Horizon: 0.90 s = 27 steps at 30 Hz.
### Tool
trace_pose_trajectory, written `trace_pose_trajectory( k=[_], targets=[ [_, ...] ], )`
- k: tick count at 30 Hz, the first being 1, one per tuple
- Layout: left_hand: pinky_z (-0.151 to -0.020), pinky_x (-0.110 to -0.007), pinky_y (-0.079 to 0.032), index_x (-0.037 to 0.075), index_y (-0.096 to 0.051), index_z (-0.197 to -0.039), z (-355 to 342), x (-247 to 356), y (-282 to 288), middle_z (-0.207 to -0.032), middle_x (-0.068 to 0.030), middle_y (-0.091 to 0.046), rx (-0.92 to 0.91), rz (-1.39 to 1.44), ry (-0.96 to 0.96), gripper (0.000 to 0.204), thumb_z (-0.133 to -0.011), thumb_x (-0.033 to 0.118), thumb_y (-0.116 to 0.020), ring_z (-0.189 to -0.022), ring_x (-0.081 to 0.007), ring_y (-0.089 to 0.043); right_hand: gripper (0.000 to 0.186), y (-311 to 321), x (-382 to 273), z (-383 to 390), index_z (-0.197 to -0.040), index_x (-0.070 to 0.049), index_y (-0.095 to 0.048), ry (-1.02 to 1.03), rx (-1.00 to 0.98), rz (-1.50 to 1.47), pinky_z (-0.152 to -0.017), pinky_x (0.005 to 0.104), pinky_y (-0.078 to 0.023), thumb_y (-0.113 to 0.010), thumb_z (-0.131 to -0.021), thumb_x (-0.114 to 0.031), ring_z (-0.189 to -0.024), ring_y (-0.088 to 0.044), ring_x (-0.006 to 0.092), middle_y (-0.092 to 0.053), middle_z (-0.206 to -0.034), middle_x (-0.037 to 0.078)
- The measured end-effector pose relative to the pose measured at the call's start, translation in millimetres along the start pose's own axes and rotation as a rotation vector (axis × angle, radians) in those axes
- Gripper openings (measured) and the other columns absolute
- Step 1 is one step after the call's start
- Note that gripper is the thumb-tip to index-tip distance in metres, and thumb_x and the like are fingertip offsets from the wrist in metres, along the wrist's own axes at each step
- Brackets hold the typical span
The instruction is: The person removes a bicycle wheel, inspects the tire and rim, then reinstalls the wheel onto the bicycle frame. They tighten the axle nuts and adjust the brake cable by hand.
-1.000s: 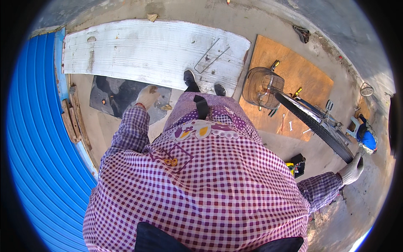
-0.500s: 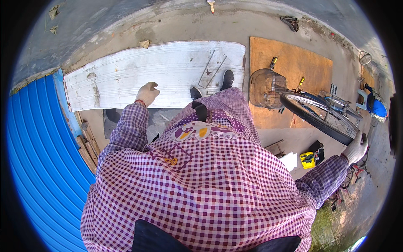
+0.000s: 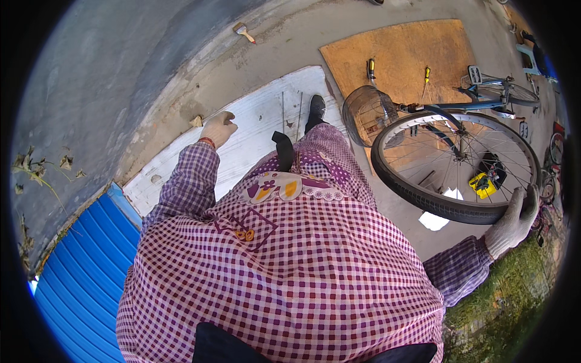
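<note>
1 round bike wheel (image 3: 461, 155) sits at 3 o'clock, with thin metal spokes and 1 black rubber tyre (image 3: 457, 210). The right hand (image 3: 512, 220) is at the wheel's 4 o'clock, pinching the tyre between thumb and fingers. The left hand (image 3: 218, 129), at 10 o'clock, holds nothing; its fingers are bent, a bit apart. 1 wire basket (image 3: 362, 115) is at 2 o'clock. 2 yellow-handled tools (image 3: 427, 74) lie on 1 flat brown wood board (image 3: 396, 51).

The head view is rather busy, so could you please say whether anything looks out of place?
Perhaps the paintbrush: it lies alone on the floor near the wall, apart from the yellow-handled tools on the brown board.
</note>
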<state>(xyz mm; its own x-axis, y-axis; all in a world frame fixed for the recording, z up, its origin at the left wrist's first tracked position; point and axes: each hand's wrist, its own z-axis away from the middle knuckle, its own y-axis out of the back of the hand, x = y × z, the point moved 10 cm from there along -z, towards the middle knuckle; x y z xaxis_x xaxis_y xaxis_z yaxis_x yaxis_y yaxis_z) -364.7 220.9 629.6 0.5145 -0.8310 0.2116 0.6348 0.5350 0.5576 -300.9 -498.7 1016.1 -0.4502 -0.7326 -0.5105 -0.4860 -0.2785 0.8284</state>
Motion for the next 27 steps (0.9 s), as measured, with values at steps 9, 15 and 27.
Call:
trace_pose_trajectory(
  k=[9,15,27],
  targets=[
    [-0.104,-0.039,-0.053,0.008,-0.066,-0.139,-14.1,84.6,-12.2,-0.127,-0.0147,-0.074,0.039,0.04,-0.083,0.055,-0.089,0.031,-0.064,-0.12,-0.0297,-0.07,0.045,-21.9,-25.8,-18.8,-0.133,-0.001,-0.068,0.189,-0.083,-0.029,-0.119,0.0393,-0.045,-0.079,-0.09,-0.004,-0.14,-0.057,0.0245,-0.063,-0.149,0.011],
    [-0.104,-0.039,-0.053,0.005,-0.064,-0.14,-7.6,108.0,-56.1,-0.13,-0.0172,-0.073,-0.044,0.113,-0.129,0.056,-0.09,0.029,-0.068,-0.12,-0.0296,-0.07,0.059,4.8,42.0,-47.6,-0.144,0.001,-0.061,0.037,0.011,-0.116,-0.114,0.0379,-0.049,-0.083,-0.09,-0.013,-0.132,-0.062,0.0257,-0.061,-0.149,0.015],
    [-0.104,-0.039,-0.054,0.001,-0.067,-0.135,48.9,230.9,-22.8,-0.127,-0.0201,-0.074,0.041,-0.05,-0.067,0.052,-0.09,0.025,-0.065,-0.119,-0.0318,-0.072,0.081,68.3,182.3,-151.7,-0.148,0.003,-0.057,-0.296,-0.009,0.175,-0.107,0.0385,-0.052,-0.08,-0.089,-0.048,-0.128,-0.067,0.0297,-0.067,-0.14,0.02]
  ],
)
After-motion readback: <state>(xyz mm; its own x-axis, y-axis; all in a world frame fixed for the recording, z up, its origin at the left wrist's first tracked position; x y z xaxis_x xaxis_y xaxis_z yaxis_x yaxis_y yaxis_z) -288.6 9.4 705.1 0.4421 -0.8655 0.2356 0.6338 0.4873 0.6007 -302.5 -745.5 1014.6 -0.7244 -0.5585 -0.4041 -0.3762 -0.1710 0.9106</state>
